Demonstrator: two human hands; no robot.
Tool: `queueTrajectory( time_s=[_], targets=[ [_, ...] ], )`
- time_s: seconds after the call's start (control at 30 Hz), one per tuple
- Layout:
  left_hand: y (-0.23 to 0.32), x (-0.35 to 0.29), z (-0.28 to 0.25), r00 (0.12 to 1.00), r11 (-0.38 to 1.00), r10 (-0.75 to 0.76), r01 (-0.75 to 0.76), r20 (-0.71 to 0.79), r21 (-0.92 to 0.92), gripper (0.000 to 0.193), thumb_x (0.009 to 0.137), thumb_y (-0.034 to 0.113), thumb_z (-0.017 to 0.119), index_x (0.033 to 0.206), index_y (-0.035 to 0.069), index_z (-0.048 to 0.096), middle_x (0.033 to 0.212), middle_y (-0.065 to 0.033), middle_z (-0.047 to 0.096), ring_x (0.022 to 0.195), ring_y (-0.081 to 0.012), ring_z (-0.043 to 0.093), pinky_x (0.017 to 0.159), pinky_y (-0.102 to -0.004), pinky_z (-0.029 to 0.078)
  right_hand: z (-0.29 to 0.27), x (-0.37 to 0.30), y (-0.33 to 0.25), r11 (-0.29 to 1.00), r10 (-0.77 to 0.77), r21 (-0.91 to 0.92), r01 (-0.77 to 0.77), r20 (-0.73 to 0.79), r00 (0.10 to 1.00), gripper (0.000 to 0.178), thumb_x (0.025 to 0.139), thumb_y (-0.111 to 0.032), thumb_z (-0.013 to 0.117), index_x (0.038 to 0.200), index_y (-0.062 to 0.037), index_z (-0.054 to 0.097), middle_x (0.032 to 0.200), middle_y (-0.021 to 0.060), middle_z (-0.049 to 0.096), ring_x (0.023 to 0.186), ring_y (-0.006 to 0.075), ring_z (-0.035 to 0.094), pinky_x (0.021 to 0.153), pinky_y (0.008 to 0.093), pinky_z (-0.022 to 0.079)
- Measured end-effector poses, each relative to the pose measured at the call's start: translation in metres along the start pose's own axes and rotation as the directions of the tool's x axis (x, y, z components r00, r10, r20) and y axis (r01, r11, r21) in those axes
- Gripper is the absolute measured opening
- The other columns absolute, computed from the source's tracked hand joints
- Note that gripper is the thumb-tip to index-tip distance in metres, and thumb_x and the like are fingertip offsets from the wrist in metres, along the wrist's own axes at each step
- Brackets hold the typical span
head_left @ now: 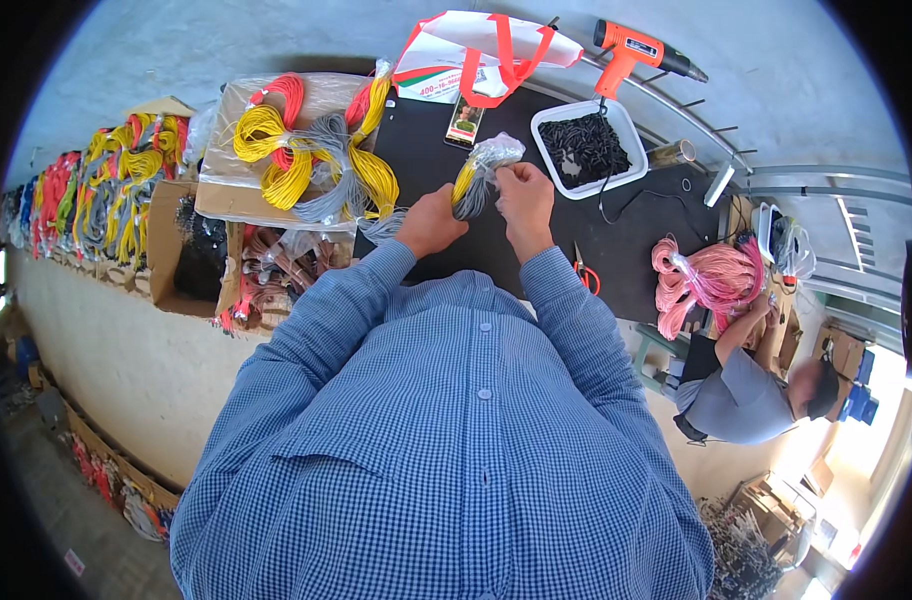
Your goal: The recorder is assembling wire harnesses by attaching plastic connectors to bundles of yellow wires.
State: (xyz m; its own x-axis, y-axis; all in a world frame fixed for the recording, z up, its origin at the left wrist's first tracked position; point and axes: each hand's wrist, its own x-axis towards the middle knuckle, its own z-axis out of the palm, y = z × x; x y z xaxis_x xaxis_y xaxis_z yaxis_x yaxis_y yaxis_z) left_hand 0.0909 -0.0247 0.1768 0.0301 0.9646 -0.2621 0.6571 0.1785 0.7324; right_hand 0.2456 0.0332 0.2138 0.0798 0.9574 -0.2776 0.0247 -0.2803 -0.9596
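Over the black tabletop (596,235) I hold a bundle of grey and yellow wires (466,195), its far end wrapped in see-through plastic (498,150). My left hand (433,222) is closed around the bundle's near left side. At its right, my right hand (526,205) pinches at the edge of the wrapped end with thumb and fingertips. What exactly lies between those fingertips is too small to tell. Just beyond the bundle lies a phone (465,122) with a lit screen. Red-handled scissors (586,272) rest to the right of my right wrist.
Coiled yellow, grey and red wires (346,165) lie on a plastic-covered carton (226,195) at left. A white tub (624,180) of short black pieces, a heat gun (641,55) and a carrier bag (426,60) stand at the back. Pink wire coils (711,275) lie near a co-worker (741,390) at right.
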Motion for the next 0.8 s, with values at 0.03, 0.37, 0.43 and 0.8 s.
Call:
queueTrajectory(
  time_s=[0.03,0.37,0.43,0.8],
  targets=[
    [0.0,0.001,0.002,1.0,1.0,0.003,-0.003,0.0,-0.001,0.045,0.077,0.018,0.074,0.113,-0.004,0.056,0.1,-0.027,0.069,0.096,-0.0428,0.068,0.085,-0.0465,0.054,-0.001,0.001,0.001,1.0,-0.002,-0.001,0.002,-0.001,1.0,0.011,0.088,-0.009,0.07,0.089,0.0012,0.065,0.068,0.0,0.058,0.051,0.0055,0.049,0.044,0.0219,0.036],
    [0.015,0.001,0.015,0.994,0.995,-0.058,0.065,-0.097,0.071,0.04,0.078,0.021,0.076,0.103,0.0,0.053,0.096,-0.0261,0.069,0.093,-0.0454,0.067,0.081,-0.0512,0.055,0.0,0.011,-0.001,0.995,0.076,0.067,-0.071,-0.081,0.994,0.01,0.088,-0.007,0.066,0.091,0.0027,0.066,0.067,0.0,0.057,0.049,0.0069,0.048,0.044,0.0245,0.038],
    [0.015,0.004,0.016,0.994,0.995,-0.058,0.065,-0.096,0.073,0.039,0.078,0.021,0.076,0.101,0.0,0.053,0.094,-0.0258,0.069,0.092,-0.0454,0.068,0.08,-0.0517,0.055,-0.001,0.017,0.006,0.996,0.083,0.025,-0.081,-0.101,0.991,0.012,0.088,-0.006,0.065,0.092,0.0041,0.067,0.069,0.0013,0.059,0.052,0.0077,0.051,0.046,0.0258,0.042],
    [0.011,0.009,0.026,0.99,0.994,-0.08,0.088,-0.119,0.062,0.039,0.078,0.021,0.074,0.103,0.001,0.053,0.093,-0.0254,0.07,0.09,-0.0455,0.068,0.079,-0.0528,0.055,-0.003,0.011,0.0,0.986,0.155,0.064,-0.153,-0.039,0.987,0.011,0.093,-0.011,0.064,0.088,-0.0011,0.063,0.067,-0.0009,0.054,0.048,0.006,0.045,0.042,0.0233,0.033]
  ],
)
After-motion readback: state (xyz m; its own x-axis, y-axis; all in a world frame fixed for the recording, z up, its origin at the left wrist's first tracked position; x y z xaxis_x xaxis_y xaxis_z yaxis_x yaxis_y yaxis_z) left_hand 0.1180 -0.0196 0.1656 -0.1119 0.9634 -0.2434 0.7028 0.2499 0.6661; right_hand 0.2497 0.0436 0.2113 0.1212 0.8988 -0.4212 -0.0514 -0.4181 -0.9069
